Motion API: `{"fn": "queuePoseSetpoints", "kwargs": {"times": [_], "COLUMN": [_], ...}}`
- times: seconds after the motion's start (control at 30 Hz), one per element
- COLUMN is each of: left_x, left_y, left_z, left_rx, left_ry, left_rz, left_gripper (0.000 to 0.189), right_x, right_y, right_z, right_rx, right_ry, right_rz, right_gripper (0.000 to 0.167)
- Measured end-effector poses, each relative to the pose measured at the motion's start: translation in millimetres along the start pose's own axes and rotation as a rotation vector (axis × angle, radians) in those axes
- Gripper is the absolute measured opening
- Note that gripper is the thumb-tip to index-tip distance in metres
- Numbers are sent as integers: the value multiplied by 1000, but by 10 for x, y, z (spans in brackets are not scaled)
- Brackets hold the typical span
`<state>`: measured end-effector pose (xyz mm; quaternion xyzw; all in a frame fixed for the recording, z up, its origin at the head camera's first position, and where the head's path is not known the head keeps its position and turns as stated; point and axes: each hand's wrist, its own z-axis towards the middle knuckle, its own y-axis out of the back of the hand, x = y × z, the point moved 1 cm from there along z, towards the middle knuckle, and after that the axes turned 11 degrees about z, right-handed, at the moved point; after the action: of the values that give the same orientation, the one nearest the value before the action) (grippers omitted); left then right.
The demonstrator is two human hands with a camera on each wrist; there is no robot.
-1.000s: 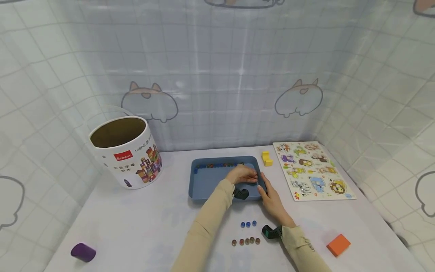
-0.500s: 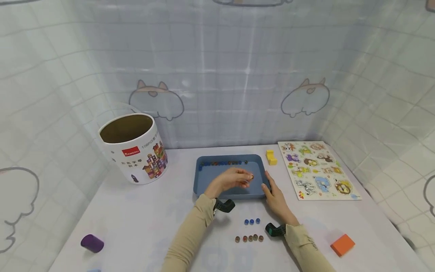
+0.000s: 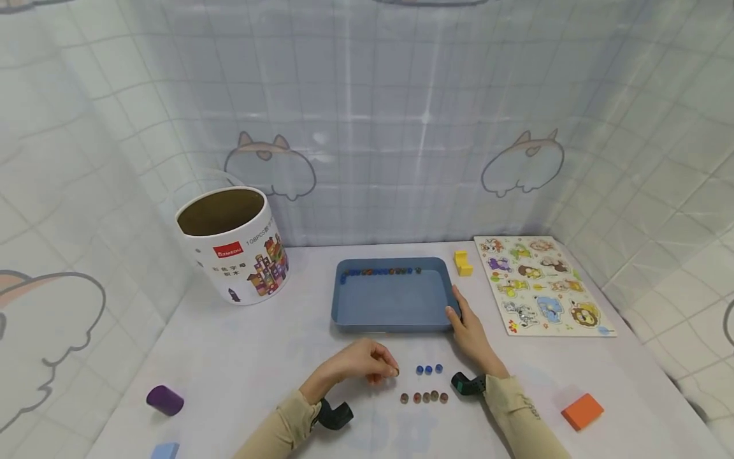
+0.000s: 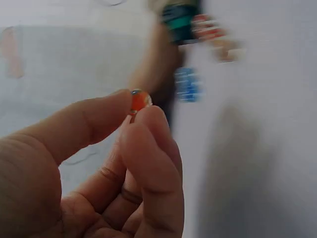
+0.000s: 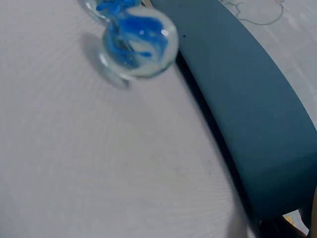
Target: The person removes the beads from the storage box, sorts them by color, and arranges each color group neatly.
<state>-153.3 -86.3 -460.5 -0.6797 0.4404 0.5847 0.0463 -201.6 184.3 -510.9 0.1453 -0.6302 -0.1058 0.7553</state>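
My left hand (image 3: pixel 362 361) is over the table in front of the tray, pinching a clear marble with an orange swirl (image 4: pixel 140 102) between thumb and fingertips. My right hand (image 3: pixel 473 335) grips the right end of a blue-grey tray (image 3: pixel 395 313), thumb at the rim and fingers along the outer side. Inside the tray, a row of marbles (image 3: pixel 383 271) follows the back wall and bends at the left corner. Before the tray lie three blue marbles (image 3: pixel 429 370), one large in the right wrist view (image 5: pixel 141 42). Nearer still is a row of reddish-brown marbles (image 3: pixel 426 398).
A printed white bucket (image 3: pixel 241 255) stands at the back left. Yellow block (image 3: pixel 463 264) and animal puzzle board (image 3: pixel 545 287) are right of the tray. An orange block (image 3: pixel 582 412) lies front right; a purple cylinder (image 3: pixel 165 400) and light-blue block (image 3: pixel 165 451) lie front left.
My left hand has come out of the tray towards the table's front, bringing the orange marble to the left of the loose marbles. My right hand stays at the tray's right end.
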Motion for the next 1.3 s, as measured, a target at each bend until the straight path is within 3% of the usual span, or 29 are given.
{"fn": "queuePoseSetpoints", "kwargs": {"times": [0.13,0.23,0.43,0.83,0.93,1.03,1.17,1.3], "left_x": [67,71,32,6,-58,-191,-376,-392], "left_y": [-112,-168,-238,-304,-230,-46,279,484], "left_z": [-130,-164,-163,-115,-86,10,232,491], "left_rx": [-21,-43,-51,-75,-83,-111,-167,-183], "left_ry": [62,71,46,63,41,-7,-51,-15], "left_rz": [77,118,132,111,128,146,123,126], "left_gripper": [2,5,6,9,8,18,30,34], "right_x": [-5,-6,14,1,-4,-15,-31,-21], "right_y": [6,10,25,29,30,39,25,-2], "right_z": [7,13,23,41,29,17,10,-2], "right_rx": [11,11,11,9,8,-2,-21,-11], "right_ry": [-18,-25,-11,-17,-16,-11,-2,-5], "right_rz": [-6,-3,12,5,-4,-16,-7,30], "right_gripper": [60,60,61,61,61,61,60,59]}}
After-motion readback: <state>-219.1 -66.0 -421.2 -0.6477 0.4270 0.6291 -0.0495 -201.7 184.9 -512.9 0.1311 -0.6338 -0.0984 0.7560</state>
